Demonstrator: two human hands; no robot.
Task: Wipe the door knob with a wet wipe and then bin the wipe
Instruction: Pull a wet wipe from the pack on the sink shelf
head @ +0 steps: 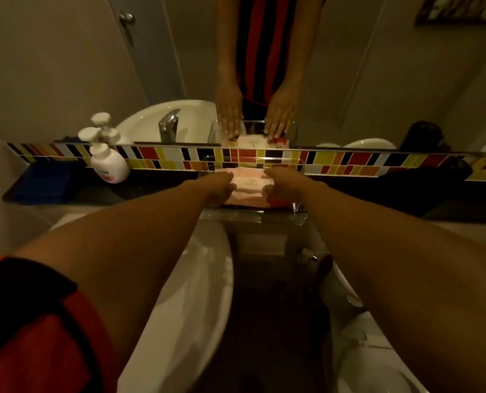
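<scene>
Both hands meet on a pink pack of wet wipes: the left hand clasps its left end and the right hand clasps its right end, each grip closed around the pack with fingers curled over the top and thumbs toward the near side. Whether a single wipe is already pinched between any fingers cannot be told. The pack lies in a clear plastic tray that sits on the dark worktop, against its back edge, just below a strip of coloured tiles. To the left along the same back edge stands a white pump bottle, and farther toward the left end lies a blue object, too dim to identify. A mirror rises above the tiles and reflects both hands on the pack, a striped red and dark shirt, a white sink with its tap, and the door knob on a pale door, high at the left of the reflection. Below the near edge of the worktop a white basin curves down on the left. A red and black sleeve covers the left upper arm.
</scene>
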